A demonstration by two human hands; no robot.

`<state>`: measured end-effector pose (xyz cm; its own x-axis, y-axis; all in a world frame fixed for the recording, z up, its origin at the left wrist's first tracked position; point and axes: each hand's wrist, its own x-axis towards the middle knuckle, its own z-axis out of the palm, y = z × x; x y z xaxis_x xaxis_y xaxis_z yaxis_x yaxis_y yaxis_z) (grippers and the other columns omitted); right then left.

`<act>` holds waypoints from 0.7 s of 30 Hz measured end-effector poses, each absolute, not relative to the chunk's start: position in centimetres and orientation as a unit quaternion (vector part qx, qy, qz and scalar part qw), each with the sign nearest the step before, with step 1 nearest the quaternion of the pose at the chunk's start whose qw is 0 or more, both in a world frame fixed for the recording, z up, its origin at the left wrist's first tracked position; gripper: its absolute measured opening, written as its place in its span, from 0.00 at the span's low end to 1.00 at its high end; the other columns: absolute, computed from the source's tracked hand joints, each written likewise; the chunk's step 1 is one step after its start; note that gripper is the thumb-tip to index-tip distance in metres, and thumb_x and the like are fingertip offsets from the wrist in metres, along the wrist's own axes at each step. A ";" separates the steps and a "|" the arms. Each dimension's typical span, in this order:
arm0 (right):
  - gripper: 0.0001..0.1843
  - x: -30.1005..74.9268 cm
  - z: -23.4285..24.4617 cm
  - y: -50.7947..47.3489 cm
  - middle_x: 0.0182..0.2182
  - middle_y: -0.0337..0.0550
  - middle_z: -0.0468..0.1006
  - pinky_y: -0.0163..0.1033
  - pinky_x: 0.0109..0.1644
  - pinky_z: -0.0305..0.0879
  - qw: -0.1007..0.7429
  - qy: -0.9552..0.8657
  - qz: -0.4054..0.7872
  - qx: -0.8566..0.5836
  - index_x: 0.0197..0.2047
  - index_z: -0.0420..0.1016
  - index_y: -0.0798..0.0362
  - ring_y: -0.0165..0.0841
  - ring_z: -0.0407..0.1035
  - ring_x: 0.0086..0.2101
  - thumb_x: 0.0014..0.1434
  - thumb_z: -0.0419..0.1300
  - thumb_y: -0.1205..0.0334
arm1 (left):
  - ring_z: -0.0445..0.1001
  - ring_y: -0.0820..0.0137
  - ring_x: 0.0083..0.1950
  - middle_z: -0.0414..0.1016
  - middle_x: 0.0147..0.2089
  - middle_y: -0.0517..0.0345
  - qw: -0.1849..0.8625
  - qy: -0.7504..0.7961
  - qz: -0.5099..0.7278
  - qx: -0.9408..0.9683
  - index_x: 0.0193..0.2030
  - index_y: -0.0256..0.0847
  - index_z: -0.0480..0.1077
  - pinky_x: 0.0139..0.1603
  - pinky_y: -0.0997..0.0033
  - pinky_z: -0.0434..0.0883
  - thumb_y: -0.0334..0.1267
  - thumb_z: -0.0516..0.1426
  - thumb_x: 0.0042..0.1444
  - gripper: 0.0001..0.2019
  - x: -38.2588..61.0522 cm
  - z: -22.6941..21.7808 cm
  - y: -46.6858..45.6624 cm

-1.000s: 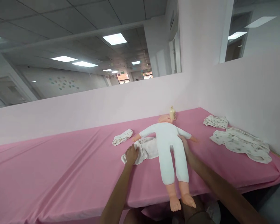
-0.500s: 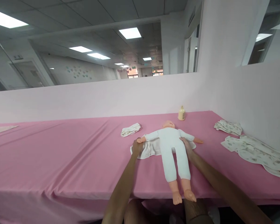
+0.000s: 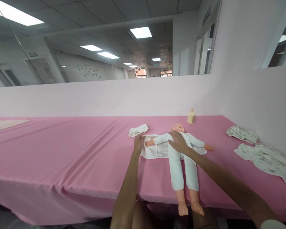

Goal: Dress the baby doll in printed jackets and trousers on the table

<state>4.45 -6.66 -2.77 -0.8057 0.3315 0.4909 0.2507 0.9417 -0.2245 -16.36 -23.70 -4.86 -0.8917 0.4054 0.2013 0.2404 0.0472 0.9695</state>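
Note:
A baby doll [image 3: 177, 168] with a white cloth body lies on its back, its head away from me and its feet at the table's front edge. Under its upper body is a spread white cloth [image 3: 150, 153], which shows on both sides of the torso. My left hand [image 3: 139, 143] pinches the cloth's left upper corner, close to the doll's hand. Across the doll's chest and belly rests my right hand [image 3: 178, 142], palm down with the fingers spread.
A pink sheet [image 3: 85, 152] covers the table. A folded cloth [image 3: 138, 130] lies beyond my left hand, and a cream pump bottle [image 3: 191, 116] stands near the wall. Folded patterned cloth [image 3: 241, 134] and a spread patterned garment [image 3: 267, 159] lie at the right.
My right hand has moved from the doll's side onto its chest. My left hand has shifted from the doll's hand area up to the cloth's corner. The view has turned slightly left.

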 end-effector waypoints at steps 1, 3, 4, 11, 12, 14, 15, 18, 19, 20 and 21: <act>0.25 2.9 -2.5 -7.2 0.62 0.53 0.66 0.47 0.66 0.52 0.242 -0.961 0.063 -0.116 0.63 0.65 0.54 0.42 0.58 0.61 0.64 0.53 0.59 | 0.73 0.68 0.36 0.73 0.35 0.55 0.067 0.714 0.660 0.224 0.48 0.38 0.70 0.35 0.70 0.71 0.41 0.56 0.52 0.17 -16.2 -4.6 -23.9; 0.27 0.1 -2.2 -8.1 0.61 0.52 0.67 0.46 0.64 0.54 0.180 -0.981 0.050 -0.051 0.64 0.63 0.53 0.42 0.59 0.60 0.63 0.56 0.57 | 0.73 0.70 0.34 0.73 0.34 0.57 0.082 0.693 0.680 0.226 0.48 0.38 0.70 0.34 0.71 0.71 0.41 0.56 0.52 0.17 -15.7 -4.2 -24.1; 0.28 -1.0 -2.1 -8.4 0.59 0.51 0.69 0.45 0.62 0.56 0.151 -0.987 0.047 -0.026 0.64 0.64 0.51 0.42 0.62 0.59 0.62 0.57 0.56 | 0.72 0.70 0.33 0.73 0.34 0.57 0.095 0.676 0.694 0.228 0.48 0.39 0.70 0.34 0.71 0.71 0.41 0.56 0.52 0.17 -15.5 -4.0 -24.2; 0.24 -3.7 -2.2 -9.0 0.54 0.49 0.74 0.46 0.56 0.59 0.119 -0.990 0.037 -0.069 0.64 0.64 0.45 0.42 0.68 0.52 0.67 0.50 0.49 | 0.71 0.73 0.32 0.74 0.36 0.59 0.144 0.580 0.771 0.218 0.44 0.41 0.70 0.33 0.74 0.69 0.41 0.61 0.46 0.17 -14.2 -2.4 -24.7; 0.24 -3.7 -2.1 -9.0 0.54 0.49 0.74 0.46 0.55 0.60 0.128 -0.987 0.035 -0.088 0.64 0.64 0.46 0.42 0.68 0.52 0.68 0.49 0.50 | 0.71 0.73 0.32 0.73 0.36 0.59 0.138 0.577 0.775 0.216 0.44 0.41 0.70 0.33 0.74 0.69 0.41 0.61 0.46 0.17 -14.0 -2.2 -24.8; 0.23 -3.8 -1.9 -9.2 0.53 0.51 0.74 0.46 0.55 0.60 0.139 -0.982 0.019 -0.123 0.62 0.65 0.49 0.42 0.67 0.52 0.69 0.47 0.51 | 0.71 0.73 0.32 0.73 0.37 0.59 0.125 0.575 0.777 0.222 0.44 0.42 0.70 0.33 0.74 0.69 0.42 0.61 0.46 0.17 -13.4 -1.7 -24.8; 0.22 -3.9 -1.9 -9.4 0.53 0.52 0.74 0.46 0.54 0.60 0.140 -0.981 0.009 -0.133 0.61 0.66 0.51 0.43 0.67 0.52 0.69 0.47 0.52 | 0.72 0.73 0.33 0.74 0.38 0.58 0.119 0.576 0.775 0.229 0.44 0.42 0.70 0.34 0.74 0.69 0.42 0.61 0.47 0.17 -13.0 -1.4 -24.7; 0.19 -4.4 -2.1 -10.2 0.50 0.56 0.76 0.47 0.54 0.61 0.119 -0.983 -0.006 -0.139 0.57 0.70 0.56 0.45 0.69 0.50 0.67 0.49 0.58 | 0.71 0.74 0.32 0.74 0.38 0.58 0.117 0.574 0.769 0.256 0.44 0.41 0.70 0.34 0.74 0.69 0.42 0.60 0.49 0.16 -11.9 -0.5 -23.7; 0.18 -4.6 -2.3 -10.4 0.49 0.57 0.76 0.47 0.53 0.61 0.109 -0.985 -0.008 -0.133 0.55 0.72 0.57 0.45 0.69 0.50 0.66 0.51 0.61 | 0.70 0.75 0.31 0.73 0.37 0.59 0.120 0.568 0.771 0.263 0.45 0.41 0.70 0.33 0.74 0.68 0.41 0.59 0.49 0.16 -11.5 -0.2 -23.0; 0.17 -4.8 -2.6 -10.6 0.49 0.57 0.76 0.46 0.53 0.62 0.100 -0.987 -0.010 -0.125 0.54 0.73 0.57 0.44 0.69 0.50 0.63 0.54 0.64 | 0.69 0.75 0.30 0.72 0.36 0.59 0.124 0.562 0.773 0.269 0.46 0.40 0.70 0.32 0.75 0.68 0.41 0.59 0.50 0.16 -11.1 0.3 -22.3; 0.17 -4.9 -2.8 -10.7 0.49 0.57 0.76 0.45 0.54 0.62 0.094 -0.989 -0.013 -0.116 0.53 0.73 0.57 0.44 0.69 0.51 0.61 0.56 0.67 | 0.68 0.76 0.29 0.72 0.35 0.60 0.127 0.559 0.772 0.275 0.47 0.40 0.70 0.30 0.76 0.67 0.40 0.58 0.51 0.16 -10.7 0.7 -21.4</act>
